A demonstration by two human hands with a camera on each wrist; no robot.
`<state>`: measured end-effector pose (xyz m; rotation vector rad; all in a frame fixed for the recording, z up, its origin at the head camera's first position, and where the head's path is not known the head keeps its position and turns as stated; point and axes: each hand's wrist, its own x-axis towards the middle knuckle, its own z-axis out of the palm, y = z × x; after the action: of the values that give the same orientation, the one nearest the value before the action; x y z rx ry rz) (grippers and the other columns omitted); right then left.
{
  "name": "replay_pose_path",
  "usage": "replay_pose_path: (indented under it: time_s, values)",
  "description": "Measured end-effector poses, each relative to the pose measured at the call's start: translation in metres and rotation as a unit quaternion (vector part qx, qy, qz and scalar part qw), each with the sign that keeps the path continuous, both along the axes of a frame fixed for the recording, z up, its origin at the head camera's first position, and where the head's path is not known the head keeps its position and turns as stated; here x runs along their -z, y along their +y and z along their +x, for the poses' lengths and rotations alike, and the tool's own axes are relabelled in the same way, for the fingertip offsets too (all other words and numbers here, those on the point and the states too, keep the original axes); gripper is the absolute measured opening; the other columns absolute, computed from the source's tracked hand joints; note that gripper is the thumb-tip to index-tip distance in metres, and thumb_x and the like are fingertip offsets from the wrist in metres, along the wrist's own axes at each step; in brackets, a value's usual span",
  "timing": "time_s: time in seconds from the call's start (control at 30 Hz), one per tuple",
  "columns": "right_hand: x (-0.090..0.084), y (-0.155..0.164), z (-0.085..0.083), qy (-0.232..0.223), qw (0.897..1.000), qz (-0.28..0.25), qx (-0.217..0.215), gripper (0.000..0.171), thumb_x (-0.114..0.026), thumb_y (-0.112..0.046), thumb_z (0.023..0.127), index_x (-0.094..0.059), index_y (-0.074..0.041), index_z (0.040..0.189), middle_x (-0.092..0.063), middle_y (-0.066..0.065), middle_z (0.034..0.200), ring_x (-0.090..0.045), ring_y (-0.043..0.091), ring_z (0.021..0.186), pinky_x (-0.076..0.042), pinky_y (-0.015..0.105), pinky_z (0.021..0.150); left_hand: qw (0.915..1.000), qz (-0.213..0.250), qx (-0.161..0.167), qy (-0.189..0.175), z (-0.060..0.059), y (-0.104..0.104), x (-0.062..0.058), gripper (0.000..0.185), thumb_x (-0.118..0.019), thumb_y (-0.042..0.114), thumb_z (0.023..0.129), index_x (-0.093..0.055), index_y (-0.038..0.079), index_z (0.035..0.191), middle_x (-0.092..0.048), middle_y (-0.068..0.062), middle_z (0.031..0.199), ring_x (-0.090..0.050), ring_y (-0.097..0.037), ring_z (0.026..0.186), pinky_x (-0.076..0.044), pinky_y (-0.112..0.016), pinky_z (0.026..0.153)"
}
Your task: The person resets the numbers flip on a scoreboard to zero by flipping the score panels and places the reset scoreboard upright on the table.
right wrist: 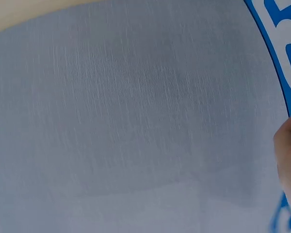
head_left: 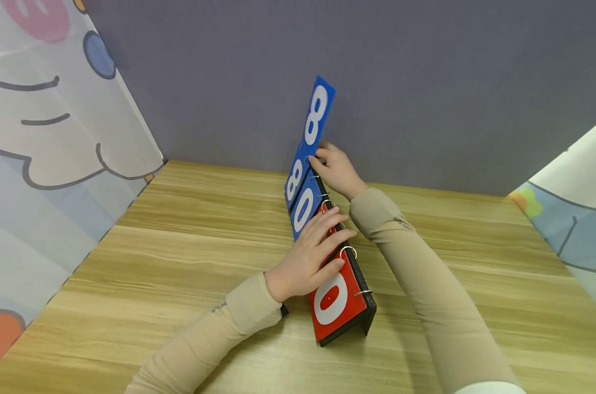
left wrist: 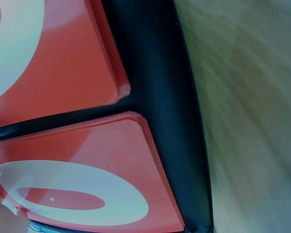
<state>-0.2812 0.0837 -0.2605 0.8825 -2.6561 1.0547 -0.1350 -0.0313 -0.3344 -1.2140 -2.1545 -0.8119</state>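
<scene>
A light wooden table point(head_left: 190, 246) carries the black flip scoreboard point(head_left: 337, 306); behind it stands a grey fabric wall point(head_left: 426, 82). The left hand point(head_left: 310, 257) rests flat on the scoreboard's red cards, and the right hand point(head_left: 334, 171) pinches the raised blue card with a white 8 point(head_left: 319, 115).

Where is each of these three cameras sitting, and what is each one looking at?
Head: worn on the head, looking down at a flip scoreboard on a wooden table; both sleeved arms show, left hand flat on the red cards, right hand holding a raised blue 8 card.
Left wrist: close over the red 0 cards, black base and table; a fingertip shows at the bottom left.
Right wrist: faces the grey wall; a fingertip shows at the right.
Shared: the blue card's edge appears in both the head and right wrist views.
</scene>
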Motion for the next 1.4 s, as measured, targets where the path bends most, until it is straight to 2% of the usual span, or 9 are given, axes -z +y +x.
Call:
replay_pose_path:
  time_s: [0.17,0.4,0.67,0.9,1.07,1.13,1.2,1.3,1.4]
  values:
    - [-0.005,-0.005,-0.001,0.016,1.000,0.024,-0.009,0.036,-0.046,-0.019,0.100,-0.056,-0.003,0.131,-0.051,0.015,0.137,-0.052,0.030,0.119,-0.043,0.041,0.098,1.0000,-0.003,-0.002,0.002,0.000,-0.001,-0.001,0.059,-0.015,0.047,0.102,-0.049,0.007,0.130,-0.038,-0.016,0.141,-0.024,-0.031,0.142,-0.017,-0.047,0.117]
    - [-0.013,-0.006,-0.003,-0.038,0.994,0.098,-0.028,0.032,-0.057,-0.026,0.096,-0.066,-0.006,0.120,-0.052,0.009,0.137,-0.040,0.026,0.128,-0.033,0.040,0.106,0.9999,-0.008,-0.003,-0.006,0.000,0.000,0.000,0.061,-0.014,0.048,0.101,-0.049,0.007,0.130,-0.039,-0.017,0.140,-0.024,-0.032,0.141,-0.017,-0.047,0.117]
    - [-0.015,-0.005,-0.001,-0.052,0.992,0.112,-0.027,0.031,-0.056,-0.025,0.097,-0.067,-0.004,0.117,-0.054,0.009,0.135,-0.039,0.026,0.128,-0.032,0.041,0.106,0.9999,-0.011,-0.001,-0.006,0.000,0.000,0.000,0.060,-0.014,0.048,0.101,-0.048,0.008,0.130,-0.038,-0.016,0.141,-0.024,-0.032,0.141,-0.016,-0.047,0.117]
    - [-0.008,-0.004,-0.004,-0.062,0.994,0.078,-0.034,0.031,-0.050,-0.024,0.099,-0.063,-0.007,0.122,-0.052,0.009,0.137,-0.042,0.026,0.129,-0.034,0.041,0.107,0.9999,-0.010,-0.002,-0.007,0.000,0.000,0.001,0.060,-0.014,0.048,0.101,-0.048,0.008,0.131,-0.038,-0.016,0.142,-0.023,-0.030,0.142,-0.017,-0.047,0.117]
    - [0.002,0.005,-0.004,-0.132,0.990,-0.040,-0.030,0.036,-0.048,-0.030,0.100,-0.059,-0.013,0.129,-0.049,0.005,0.141,-0.044,0.023,0.131,-0.037,0.038,0.107,0.9999,-0.009,0.000,-0.010,0.001,0.000,0.002,0.059,-0.015,0.048,0.101,-0.048,0.009,0.131,-0.038,-0.015,0.142,-0.023,-0.030,0.142,-0.017,-0.047,0.117]
    - [0.008,0.009,-0.005,-0.160,0.979,-0.126,-0.018,0.038,-0.046,-0.030,0.100,-0.057,-0.011,0.131,-0.049,0.008,0.141,-0.044,0.024,0.131,-0.036,0.038,0.108,0.9999,-0.008,0.000,-0.011,0.001,0.000,0.002,0.059,-0.015,0.048,0.101,-0.048,0.009,0.131,-0.038,-0.015,0.142,-0.022,-0.029,0.143,-0.016,-0.047,0.117]
    - [0.016,0.012,-0.007,-0.190,0.959,-0.211,-0.003,0.039,-0.043,-0.029,0.102,-0.054,-0.007,0.133,-0.049,0.012,0.140,-0.043,0.025,0.132,-0.035,0.038,0.109,0.9999,-0.008,-0.001,-0.010,0.001,0.000,0.001,0.059,-0.015,0.048,0.101,-0.048,0.009,0.130,-0.039,-0.016,0.141,-0.022,-0.029,0.143,-0.016,-0.047,0.117]
    - [0.028,0.016,-0.009,-0.257,0.916,-0.308,0.017,0.043,-0.038,-0.025,0.103,-0.045,0.002,0.137,-0.043,0.021,0.142,-0.039,0.033,0.134,-0.032,0.043,0.111,0.9999,-0.008,-0.002,-0.007,0.000,0.000,0.001,0.059,-0.015,0.048,0.101,-0.049,0.009,0.130,-0.039,-0.017,0.141,-0.023,-0.030,0.142,-0.016,-0.047,0.117]
    - [0.041,0.019,-0.011,-0.342,0.877,-0.332,0.049,0.047,-0.034,-0.026,0.104,-0.036,0.001,0.142,-0.035,0.020,0.147,-0.035,0.033,0.136,-0.028,0.044,0.112,0.9999,-0.009,-0.003,-0.005,0.000,0.000,0.001,0.059,-0.015,0.048,0.101,-0.049,0.009,0.130,-0.040,-0.017,0.140,-0.024,-0.032,0.141,-0.016,-0.047,0.117]
